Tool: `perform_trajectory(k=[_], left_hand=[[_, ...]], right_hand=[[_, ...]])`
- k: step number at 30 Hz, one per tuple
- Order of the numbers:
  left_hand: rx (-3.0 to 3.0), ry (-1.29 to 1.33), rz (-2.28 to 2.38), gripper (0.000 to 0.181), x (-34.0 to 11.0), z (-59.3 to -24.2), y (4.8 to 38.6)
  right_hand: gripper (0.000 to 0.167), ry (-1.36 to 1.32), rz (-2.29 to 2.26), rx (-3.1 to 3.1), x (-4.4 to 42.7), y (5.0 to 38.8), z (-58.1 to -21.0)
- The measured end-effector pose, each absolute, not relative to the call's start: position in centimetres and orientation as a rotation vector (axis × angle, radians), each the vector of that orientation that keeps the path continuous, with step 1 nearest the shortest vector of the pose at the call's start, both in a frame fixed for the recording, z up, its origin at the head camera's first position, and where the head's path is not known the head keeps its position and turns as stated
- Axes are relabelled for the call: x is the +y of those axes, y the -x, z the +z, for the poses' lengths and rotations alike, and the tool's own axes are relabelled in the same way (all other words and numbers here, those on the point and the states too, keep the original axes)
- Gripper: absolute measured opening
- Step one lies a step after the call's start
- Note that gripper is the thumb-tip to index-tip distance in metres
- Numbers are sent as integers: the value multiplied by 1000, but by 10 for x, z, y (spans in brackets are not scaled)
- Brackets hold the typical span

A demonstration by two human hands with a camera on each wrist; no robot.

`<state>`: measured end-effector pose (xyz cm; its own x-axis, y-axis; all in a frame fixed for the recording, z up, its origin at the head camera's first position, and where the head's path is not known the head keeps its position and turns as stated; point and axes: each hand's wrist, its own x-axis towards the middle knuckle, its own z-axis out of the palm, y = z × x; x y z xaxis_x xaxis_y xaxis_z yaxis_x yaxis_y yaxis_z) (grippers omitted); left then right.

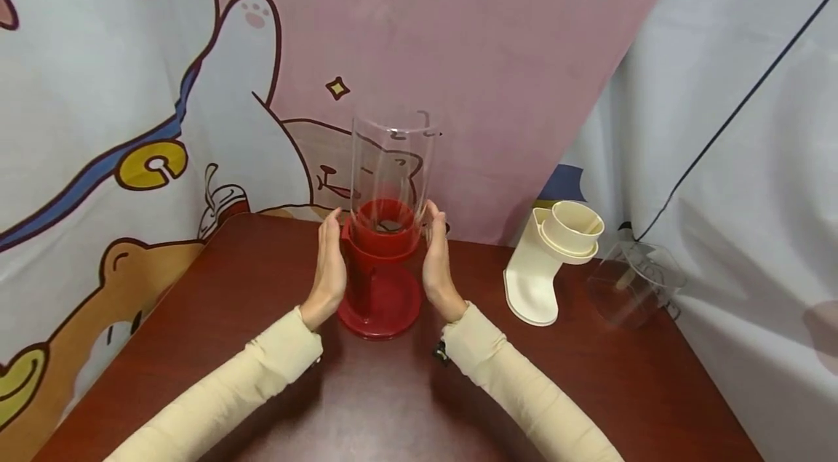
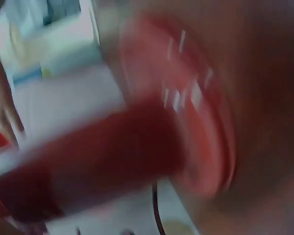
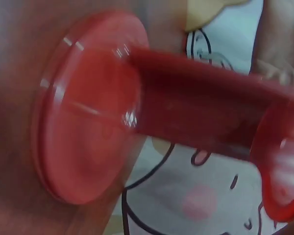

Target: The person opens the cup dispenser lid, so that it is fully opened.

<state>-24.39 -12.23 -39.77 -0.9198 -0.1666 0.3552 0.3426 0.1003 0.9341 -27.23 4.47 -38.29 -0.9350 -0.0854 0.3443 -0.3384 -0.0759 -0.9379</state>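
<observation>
Between both grips (image 1: 331,262) (image 1: 437,262), red stand (image 1: 382,276) (upright)

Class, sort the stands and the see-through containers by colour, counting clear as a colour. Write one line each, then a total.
Red: 1, the red stand
Cream: 1, the cream stand
Clear: 2, the cylinder and the jug
Total: 4
</observation>
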Motion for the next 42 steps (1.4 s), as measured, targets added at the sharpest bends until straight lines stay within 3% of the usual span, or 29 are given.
perform_trajectory(k=[6, 15, 28, 42], left_hand=[[-1985, 286, -1958, 67, -133, -398, 277], [-1886, 194, -1898, 68, -113, -402, 271], [-1818, 203, -1867, 51, -78, -406, 221], [-1791, 280, -2059, 43, -47, -406, 155]], right_hand=[[73, -493, 2199, -2002, 36, 286, -382], [76, -499, 2052, -2008, 36, 271, -385], [77, -437, 2111, -1959, 63, 211, -387], [64, -477, 2185, -1808, 89, 143, -393]])
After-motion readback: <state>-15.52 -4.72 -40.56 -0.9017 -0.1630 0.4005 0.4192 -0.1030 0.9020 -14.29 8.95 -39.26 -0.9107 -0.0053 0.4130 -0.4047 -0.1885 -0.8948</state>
